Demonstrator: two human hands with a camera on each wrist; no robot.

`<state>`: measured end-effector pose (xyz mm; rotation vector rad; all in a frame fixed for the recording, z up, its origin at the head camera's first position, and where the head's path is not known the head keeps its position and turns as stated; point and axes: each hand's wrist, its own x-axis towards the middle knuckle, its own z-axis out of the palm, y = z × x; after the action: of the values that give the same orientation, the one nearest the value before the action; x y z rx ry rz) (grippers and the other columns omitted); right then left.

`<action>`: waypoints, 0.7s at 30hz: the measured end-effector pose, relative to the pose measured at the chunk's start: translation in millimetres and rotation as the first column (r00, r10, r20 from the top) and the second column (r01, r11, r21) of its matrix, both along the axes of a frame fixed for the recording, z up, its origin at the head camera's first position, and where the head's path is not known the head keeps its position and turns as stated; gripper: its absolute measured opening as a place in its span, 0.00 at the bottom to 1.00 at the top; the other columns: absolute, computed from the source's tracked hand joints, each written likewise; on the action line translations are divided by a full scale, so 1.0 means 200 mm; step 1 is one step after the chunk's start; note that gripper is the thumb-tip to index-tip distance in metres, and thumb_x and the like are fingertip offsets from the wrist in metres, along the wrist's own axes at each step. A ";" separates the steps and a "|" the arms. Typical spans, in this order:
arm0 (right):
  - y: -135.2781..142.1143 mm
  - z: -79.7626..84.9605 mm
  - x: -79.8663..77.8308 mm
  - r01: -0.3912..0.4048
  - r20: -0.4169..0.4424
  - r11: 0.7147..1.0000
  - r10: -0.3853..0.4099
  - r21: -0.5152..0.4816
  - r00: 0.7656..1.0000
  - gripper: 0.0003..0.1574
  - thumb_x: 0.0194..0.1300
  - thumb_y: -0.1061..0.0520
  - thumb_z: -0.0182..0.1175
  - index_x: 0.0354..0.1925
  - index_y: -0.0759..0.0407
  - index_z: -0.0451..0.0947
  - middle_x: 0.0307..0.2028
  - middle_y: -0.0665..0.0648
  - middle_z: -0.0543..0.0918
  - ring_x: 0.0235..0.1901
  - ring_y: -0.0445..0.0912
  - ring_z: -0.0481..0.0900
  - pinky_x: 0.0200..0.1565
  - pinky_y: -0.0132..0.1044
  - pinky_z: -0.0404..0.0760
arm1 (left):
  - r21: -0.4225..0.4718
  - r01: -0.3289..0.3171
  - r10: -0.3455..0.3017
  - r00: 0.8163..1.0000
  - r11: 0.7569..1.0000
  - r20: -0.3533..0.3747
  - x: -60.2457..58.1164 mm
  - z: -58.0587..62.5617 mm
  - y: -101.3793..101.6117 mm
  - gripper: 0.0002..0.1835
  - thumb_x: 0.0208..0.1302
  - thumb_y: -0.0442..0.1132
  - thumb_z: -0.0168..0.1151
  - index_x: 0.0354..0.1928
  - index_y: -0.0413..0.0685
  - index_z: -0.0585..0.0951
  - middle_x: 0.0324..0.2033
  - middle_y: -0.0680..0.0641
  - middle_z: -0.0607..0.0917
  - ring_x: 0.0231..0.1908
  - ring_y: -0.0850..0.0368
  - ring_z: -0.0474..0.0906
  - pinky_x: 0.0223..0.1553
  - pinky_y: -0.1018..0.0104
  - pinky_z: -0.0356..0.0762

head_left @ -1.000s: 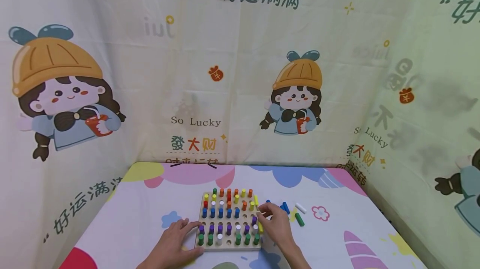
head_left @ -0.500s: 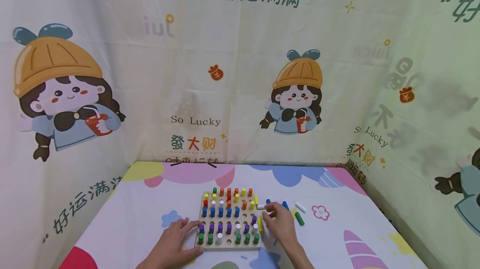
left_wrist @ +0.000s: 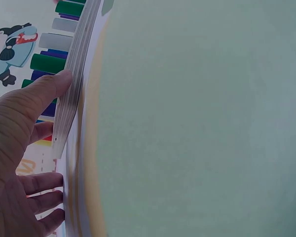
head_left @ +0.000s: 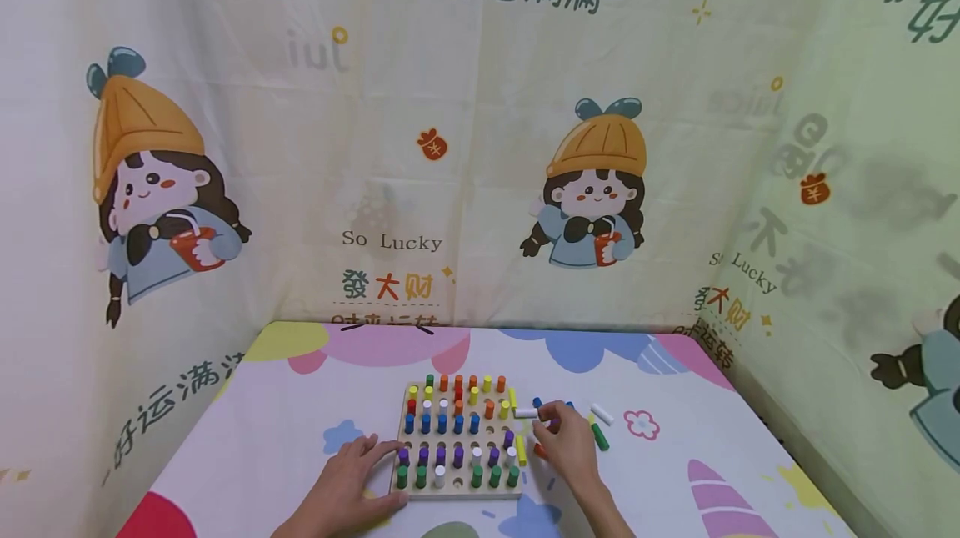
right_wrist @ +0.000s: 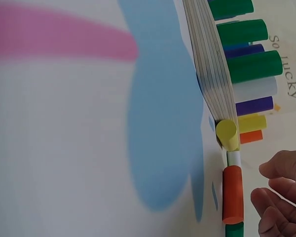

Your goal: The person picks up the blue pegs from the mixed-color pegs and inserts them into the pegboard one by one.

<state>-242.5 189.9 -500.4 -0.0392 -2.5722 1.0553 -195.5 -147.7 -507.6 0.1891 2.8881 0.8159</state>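
A wooden pegboard (head_left: 450, 495) stands on the table, with rows of coloured pegs upright in its holes. Along its left edge and front left corner rests my left hand (head_left: 343, 480), index finger and thumb spread; the left wrist view has the thumb against the board's layered front edge. My right hand (head_left: 566, 442) is just right of the board, fingers loosely bent, with a gap between thumb and fingers. Its fingertips are close to a white peg (head_left: 527, 413) lying at the board's right side. An orange peg (right_wrist: 233, 195) lies beside the hand.
Two yellow pegs (head_left: 521, 450) lean or lie by the board's right edge. Beyond my right hand lie a green peg (head_left: 600, 437), another white peg (head_left: 602, 414) and some blue ones (head_left: 537, 402), partly hidden. Printed cloth walls surround the table.
My right hand has drawn a little to the right from the board's edge, uncovering the white peg and the orange one. My left hand stays put. The left cloth wall has folded inward.
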 end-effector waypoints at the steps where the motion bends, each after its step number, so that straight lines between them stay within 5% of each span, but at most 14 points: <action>1: 0.00 0.00 0.00 0.002 0.002 1.000 -0.002 0.001 1.000 0.10 0.57 0.63 0.72 0.39 0.61 0.84 0.33 0.53 0.86 0.30 0.41 0.78 0.31 0.29 0.76 | 0.001 -0.002 0.002 1.000 1.000 0.000 0.00 0.00 0.00 0.44 0.46 0.72 0.73 0.65 0.62 0.79 0.68 0.37 0.74 0.66 0.28 0.67 0.57 0.20 0.65; 21: 0.03 -0.02 -0.08 0.061 0.019 0.997 -0.062 0.044 0.998 0.12 0.57 0.61 0.73 0.40 0.63 0.84 0.34 0.57 0.86 0.32 0.46 0.80 0.36 0.41 0.81 | -0.010 -0.004 0.004 1.000 1.000 0.018 0.00 0.01 0.00 0.44 0.45 0.73 0.73 0.65 0.62 0.79 0.68 0.37 0.74 0.66 0.28 0.67 0.57 0.19 0.66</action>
<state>-257.5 195.8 -503.6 -0.1180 -2.5936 0.9816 -194.6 -147.4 -505.0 0.1742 2.8763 0.7993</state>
